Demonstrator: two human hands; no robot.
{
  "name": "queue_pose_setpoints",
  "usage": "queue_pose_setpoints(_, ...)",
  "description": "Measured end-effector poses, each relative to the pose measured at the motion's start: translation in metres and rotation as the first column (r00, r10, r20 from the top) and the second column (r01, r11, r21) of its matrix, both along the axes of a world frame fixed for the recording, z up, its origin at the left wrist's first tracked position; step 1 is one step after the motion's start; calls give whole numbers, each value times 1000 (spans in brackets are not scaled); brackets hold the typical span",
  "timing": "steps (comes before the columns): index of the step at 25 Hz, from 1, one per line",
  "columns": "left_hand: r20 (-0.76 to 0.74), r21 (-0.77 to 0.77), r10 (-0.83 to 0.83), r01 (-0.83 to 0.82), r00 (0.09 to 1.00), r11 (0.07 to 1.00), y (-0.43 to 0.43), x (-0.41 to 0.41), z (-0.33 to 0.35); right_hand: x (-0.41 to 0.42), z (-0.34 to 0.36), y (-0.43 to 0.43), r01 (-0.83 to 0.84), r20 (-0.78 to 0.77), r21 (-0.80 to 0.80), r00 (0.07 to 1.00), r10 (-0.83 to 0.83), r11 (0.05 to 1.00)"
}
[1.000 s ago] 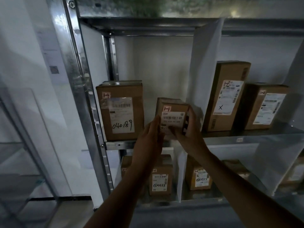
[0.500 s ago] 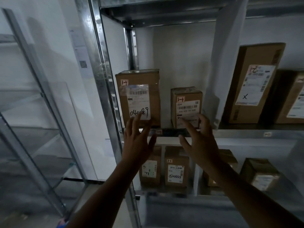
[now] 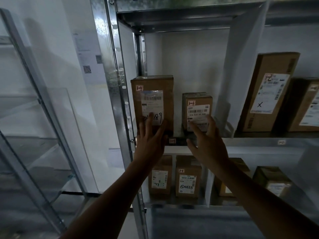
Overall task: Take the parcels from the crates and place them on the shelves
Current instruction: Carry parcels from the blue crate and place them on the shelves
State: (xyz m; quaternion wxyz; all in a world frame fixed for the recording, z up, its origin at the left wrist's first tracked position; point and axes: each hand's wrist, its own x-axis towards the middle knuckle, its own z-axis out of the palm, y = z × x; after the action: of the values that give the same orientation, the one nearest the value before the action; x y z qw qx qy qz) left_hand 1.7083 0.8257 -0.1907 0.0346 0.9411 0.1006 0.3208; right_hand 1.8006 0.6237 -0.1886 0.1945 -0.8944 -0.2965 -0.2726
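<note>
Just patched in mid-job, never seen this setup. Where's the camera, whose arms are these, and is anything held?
No machine: a person works bare-handed, and the one camera sits on their head, facing a metal shelf. The left hand is spread in front of a tall box with a handwritten number; the right hand is spread before a smaller box beside it. Both boxes stand upright on the shelf. Neither hand grips anything; whether fingers touch the boxes is unclear. More boxes stand beyond a white divider and on the level below.
</note>
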Motion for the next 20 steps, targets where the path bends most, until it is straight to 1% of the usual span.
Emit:
queue_pose_setpoints(6, -76, -54, -40, 36, 996, 998, 11, 6, 8, -1, 6, 8, 28, -56, -3, 998, -28, 1000)
queue_pose_setpoints(8, -59, -55, -59, 56, 997, 997, 10, 4, 8, -10, 10, 6, 18, -71, 6, 997, -17, 1000)
queue_pose_setpoints(10, 5, -38, -113, 113, 994, 993, 2, -2, 4, -25, 8, -6, 4, -56, 35, 998, -2, 999)
queue_pose_setpoints(14, 127, -28, -245, 250, 961, 968, -43, -2, -7, -53, -8, -59, 65, -28, 162, 998, -61, 985)
queue_pose_setpoints(17, 150, -21, -385, 392, 911, 920, -96, 5, -5, -55, -10, -116, 131, -45, 239, 991, -124, 962)
queue_pose_setpoints(20, 174, 34, -525, 528, 833, 849, -164, 16, 2, -34, -6, -187, 233, -102, 236, 971, -215, 943)
